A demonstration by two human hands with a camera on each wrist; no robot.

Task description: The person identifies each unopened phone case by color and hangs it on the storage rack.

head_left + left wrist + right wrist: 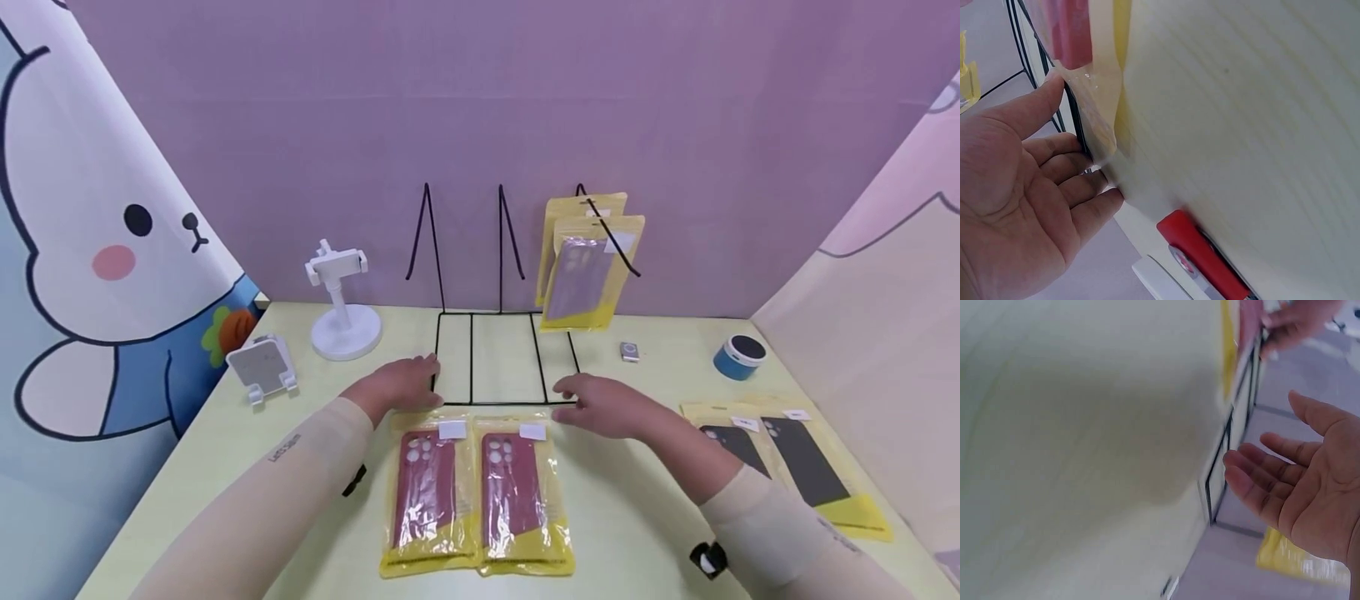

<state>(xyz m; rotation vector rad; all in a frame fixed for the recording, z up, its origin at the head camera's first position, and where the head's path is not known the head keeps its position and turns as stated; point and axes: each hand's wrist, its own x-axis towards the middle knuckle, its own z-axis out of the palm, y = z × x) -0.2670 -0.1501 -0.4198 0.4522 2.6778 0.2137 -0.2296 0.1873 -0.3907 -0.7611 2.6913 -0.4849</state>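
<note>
My left hand (pixel 405 383) is at the left front corner of a black wire display rack (pixel 504 404). In the left wrist view, its thumb and fingertips (pixel 1075 144) lie against the wire, without curling round it. By the rack's right front corner, my right hand (pixel 603 406) hovers with loosely bent fingers and holds nothing. Two yellow-edged clear pouches, a left pouch (pixel 429 500) and a right pouch (pixel 517 492), lie side by side before the rack, each with a red phone case inside. Two more pouches (pixel 592 275), the front one with a purple case, hang from the rack's right hook.
At the left stand a white phone holder (pixel 347 329) and a small folding stand (pixel 262 367). A red-handled item (pixel 1204 253) lies near the left hand. To the right are a small grey-white gadget (pixel 629 352), a blue cylinder (pixel 739 358) and pouches with dark cases (pixel 806 458).
</note>
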